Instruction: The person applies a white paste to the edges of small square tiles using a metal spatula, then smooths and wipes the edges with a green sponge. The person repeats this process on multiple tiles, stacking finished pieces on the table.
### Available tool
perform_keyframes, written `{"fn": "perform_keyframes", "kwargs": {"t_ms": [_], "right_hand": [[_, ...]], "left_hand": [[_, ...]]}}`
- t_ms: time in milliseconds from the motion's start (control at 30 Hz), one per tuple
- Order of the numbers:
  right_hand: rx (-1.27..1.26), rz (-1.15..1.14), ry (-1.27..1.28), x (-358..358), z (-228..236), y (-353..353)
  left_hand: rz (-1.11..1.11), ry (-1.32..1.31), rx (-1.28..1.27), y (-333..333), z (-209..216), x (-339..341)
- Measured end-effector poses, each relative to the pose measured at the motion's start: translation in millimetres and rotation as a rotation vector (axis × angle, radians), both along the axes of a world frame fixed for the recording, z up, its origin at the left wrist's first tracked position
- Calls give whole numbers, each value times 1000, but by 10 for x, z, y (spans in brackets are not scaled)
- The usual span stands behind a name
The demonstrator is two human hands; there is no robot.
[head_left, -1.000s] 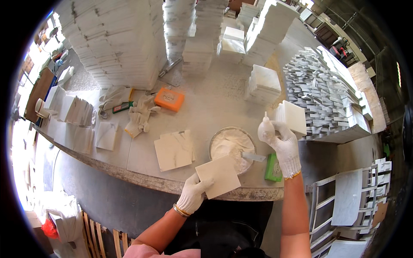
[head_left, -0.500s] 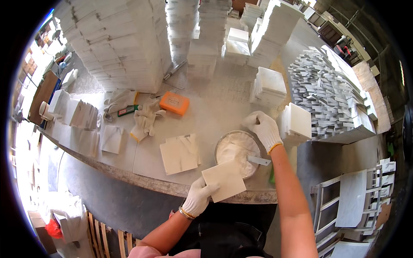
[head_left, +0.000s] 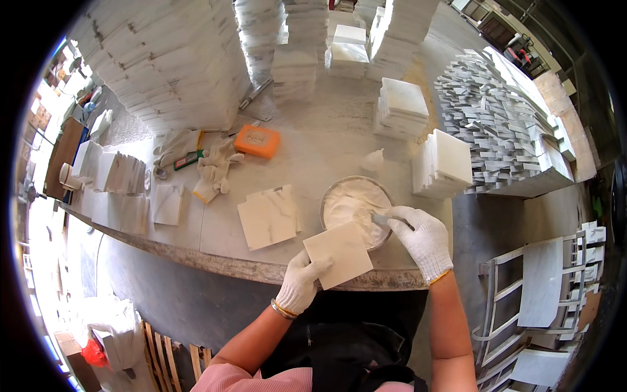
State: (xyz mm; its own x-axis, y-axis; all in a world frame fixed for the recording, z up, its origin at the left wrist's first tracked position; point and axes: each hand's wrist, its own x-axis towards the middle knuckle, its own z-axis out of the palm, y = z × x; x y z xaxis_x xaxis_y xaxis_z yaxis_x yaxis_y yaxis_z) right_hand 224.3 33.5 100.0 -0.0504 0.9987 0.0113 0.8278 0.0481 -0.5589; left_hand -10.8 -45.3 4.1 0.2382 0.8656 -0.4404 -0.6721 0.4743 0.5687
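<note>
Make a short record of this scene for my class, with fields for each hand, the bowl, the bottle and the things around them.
Left hand: gloved, holding a square tile
Right hand: gloved, holding a scraper
Bowl: round; holds white stuff, powder or paste unclear; held tile hides part of its rim
Bottle: white, beyond the bowl, apart from both hands
Left of bowl: flat tiles, orange box, spare gloves
Beyond bowl, to the right: tile stack
</note>
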Motion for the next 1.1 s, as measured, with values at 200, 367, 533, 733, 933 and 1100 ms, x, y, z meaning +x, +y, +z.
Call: {"fn": "perform_keyframes", "kwargs": {"t_ms": [200, 367, 533, 733, 933, 1100], "right_hand": [[-27, -65, 335, 35, -167, -65], [-119, -161, 533, 37, -217, -125], [-202, -240, 650, -63, 11, -181], [167, -66, 491, -195, -3, -280], [485, 45, 124, -178, 54, -335], [562, 8, -4, 18, -53, -450]], "left_hand": [[35, 29, -2, 10, 220, -27], [3, 231, 84, 85, 343, -108], [-13, 416, 118, 149, 595, -119], [-68, 507, 132, 219, 702, -87], [-111, 754, 241, 302, 903, -61], [-87, 1416, 770, 400, 1066, -87]]}}
